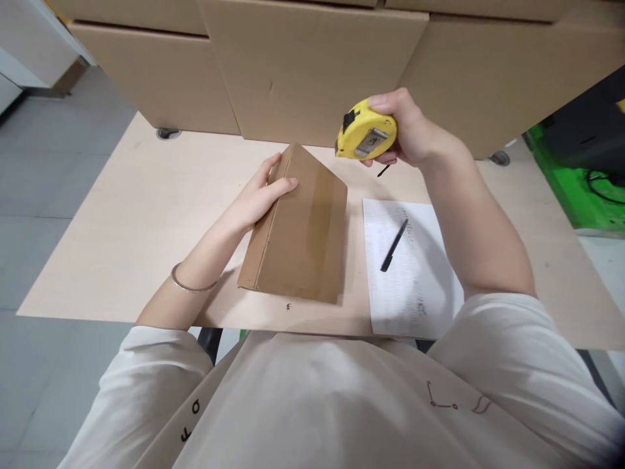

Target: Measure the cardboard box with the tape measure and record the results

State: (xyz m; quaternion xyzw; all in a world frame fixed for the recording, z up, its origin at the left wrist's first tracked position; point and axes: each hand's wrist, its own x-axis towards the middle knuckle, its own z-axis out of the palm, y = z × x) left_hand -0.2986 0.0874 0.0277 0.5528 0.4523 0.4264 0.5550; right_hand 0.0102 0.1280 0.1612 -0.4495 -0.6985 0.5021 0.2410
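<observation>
My left hand (266, 192) grips the left side of a brown cardboard box (305, 234), thumb on its face and fingers behind the far edge. The box is tilted over the table near the front edge. Higher up and to the right, my right hand (403, 127) is wrapped round a yellow tape measure (367, 132) with a black lock button and a metal belt clip. No blade shows pulled out of it. The tape measure is apart from the box. Below my right forearm lie printed paper sheets (390, 293) with a black pen (394, 245) on them.
Large cardboard boxes (317, 71) line the back of the pale wooden table (146, 215). A thin dark object (383, 170) lies behind the papers. Cable holes (168, 133) sit near the back corners. Green and black equipment (576, 176) stands at the right.
</observation>
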